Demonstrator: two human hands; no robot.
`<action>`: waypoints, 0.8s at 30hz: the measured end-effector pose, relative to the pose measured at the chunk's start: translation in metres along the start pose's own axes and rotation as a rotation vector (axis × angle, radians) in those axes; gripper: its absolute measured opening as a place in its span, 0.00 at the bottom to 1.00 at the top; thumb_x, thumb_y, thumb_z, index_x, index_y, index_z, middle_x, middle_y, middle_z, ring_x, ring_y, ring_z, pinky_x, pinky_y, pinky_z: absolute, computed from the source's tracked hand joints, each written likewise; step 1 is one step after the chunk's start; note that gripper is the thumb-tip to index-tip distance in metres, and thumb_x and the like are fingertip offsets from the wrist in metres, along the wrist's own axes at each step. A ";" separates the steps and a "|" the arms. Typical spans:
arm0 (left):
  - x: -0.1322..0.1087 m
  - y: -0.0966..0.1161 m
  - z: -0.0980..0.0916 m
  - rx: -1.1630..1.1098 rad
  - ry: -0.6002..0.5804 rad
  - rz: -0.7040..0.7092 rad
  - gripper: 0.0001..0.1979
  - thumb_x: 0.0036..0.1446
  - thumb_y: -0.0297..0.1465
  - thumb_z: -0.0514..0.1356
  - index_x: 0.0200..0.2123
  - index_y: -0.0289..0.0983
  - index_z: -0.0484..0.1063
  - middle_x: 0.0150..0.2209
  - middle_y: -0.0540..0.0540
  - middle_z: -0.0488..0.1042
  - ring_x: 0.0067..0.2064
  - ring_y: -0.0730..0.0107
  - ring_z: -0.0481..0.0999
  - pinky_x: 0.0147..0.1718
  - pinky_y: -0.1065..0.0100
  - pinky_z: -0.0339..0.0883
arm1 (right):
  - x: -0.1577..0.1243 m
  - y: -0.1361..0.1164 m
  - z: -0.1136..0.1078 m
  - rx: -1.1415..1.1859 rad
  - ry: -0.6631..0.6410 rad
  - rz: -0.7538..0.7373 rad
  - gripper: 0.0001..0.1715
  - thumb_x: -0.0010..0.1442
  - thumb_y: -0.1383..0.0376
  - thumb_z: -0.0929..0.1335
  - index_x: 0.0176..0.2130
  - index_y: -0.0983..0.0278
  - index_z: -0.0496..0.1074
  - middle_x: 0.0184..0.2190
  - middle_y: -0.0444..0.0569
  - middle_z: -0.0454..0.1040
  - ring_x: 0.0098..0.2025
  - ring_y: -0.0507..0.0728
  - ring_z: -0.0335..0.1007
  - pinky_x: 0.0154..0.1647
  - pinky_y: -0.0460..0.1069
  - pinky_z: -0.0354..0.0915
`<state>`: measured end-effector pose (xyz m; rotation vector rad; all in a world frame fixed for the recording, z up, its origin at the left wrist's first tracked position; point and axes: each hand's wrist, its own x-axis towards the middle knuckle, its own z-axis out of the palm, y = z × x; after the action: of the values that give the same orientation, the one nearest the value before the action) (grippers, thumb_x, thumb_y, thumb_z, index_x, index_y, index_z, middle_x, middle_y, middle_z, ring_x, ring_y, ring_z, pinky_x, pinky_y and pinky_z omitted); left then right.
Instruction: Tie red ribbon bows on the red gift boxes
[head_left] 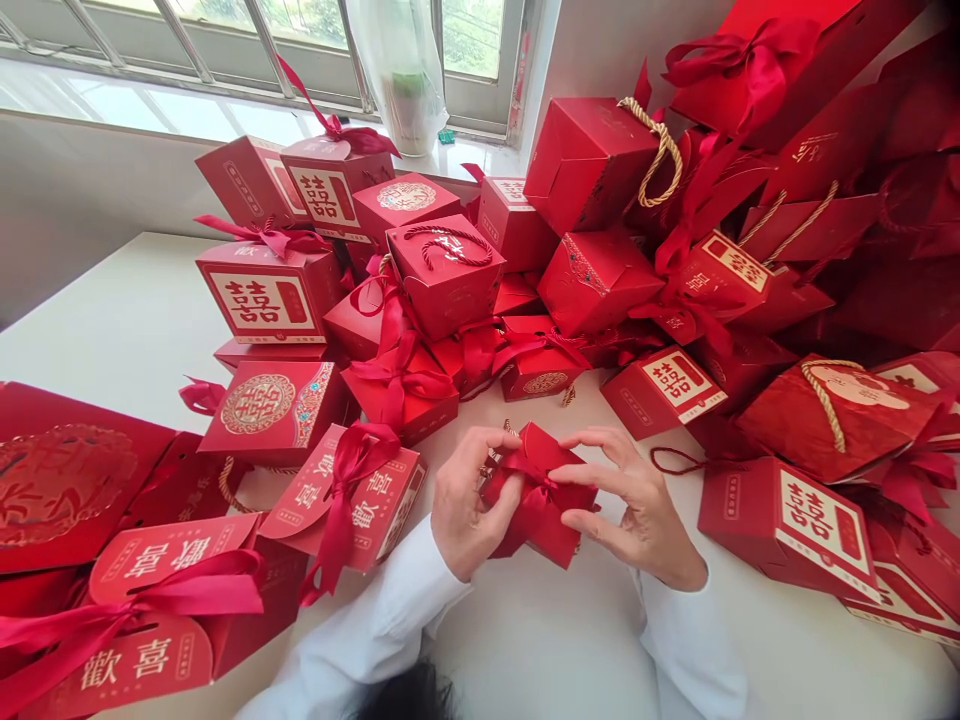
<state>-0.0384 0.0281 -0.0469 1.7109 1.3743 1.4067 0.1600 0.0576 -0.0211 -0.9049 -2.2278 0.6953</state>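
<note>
A small red gift box [559, 545] sits on the white table in front of me, turned cornerwise. Across its top lies a red satin ribbon bow [541, 492]. My left hand [476, 500] pinches the bow's left side between thumb and curled fingers. On the other side, my right hand [637, 500] has its bent fingers and thumb around the bow's right loop, with a gap between fingertips. Gold cord shows at the box's far left edge, partly behind my left fingers. The underside of the box is hidden.
Several red gift boxes [446, 285] are heaped toward the window. More boxes with ribbons [345, 500] lie at left, and boxes [787, 525] and bags crowd the right. A plastic-wrapped cup [409, 110] stands on the windowsill. The white table [112, 300] shows around them.
</note>
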 end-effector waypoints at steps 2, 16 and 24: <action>-0.001 0.000 0.002 0.000 0.022 -0.016 0.13 0.52 0.19 0.54 0.40 0.38 0.67 0.37 0.48 0.71 0.36 0.72 0.71 0.34 0.71 0.65 | -0.001 -0.001 0.000 -0.002 0.018 -0.029 0.08 0.58 0.62 0.70 0.40 0.58 0.74 0.47 0.52 0.67 0.51 0.63 0.62 0.49 0.57 0.63; -0.005 -0.006 0.000 -0.693 -0.050 -0.434 0.15 0.58 0.39 0.51 0.46 0.39 0.64 0.42 0.45 0.69 0.40 0.68 0.69 0.36 0.69 0.63 | -0.012 -0.016 0.003 -0.136 -0.034 0.188 0.58 0.48 0.42 0.70 0.66 0.59 0.45 0.60 0.58 0.58 0.60 0.72 0.55 0.56 0.65 0.59; 0.003 -0.010 -0.001 -0.283 -0.083 -0.498 0.11 0.57 0.33 0.53 0.39 0.37 0.71 0.41 0.44 0.72 0.37 0.67 0.72 0.36 0.67 0.65 | -0.016 -0.018 0.019 -0.052 -0.044 0.345 0.65 0.44 0.62 0.75 0.67 0.55 0.35 0.56 0.58 0.61 0.52 0.68 0.67 0.49 0.62 0.67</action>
<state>-0.0429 0.0342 -0.0544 1.1328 1.3588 1.1634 0.1481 0.0306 -0.0274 -1.3305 -2.1579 0.8201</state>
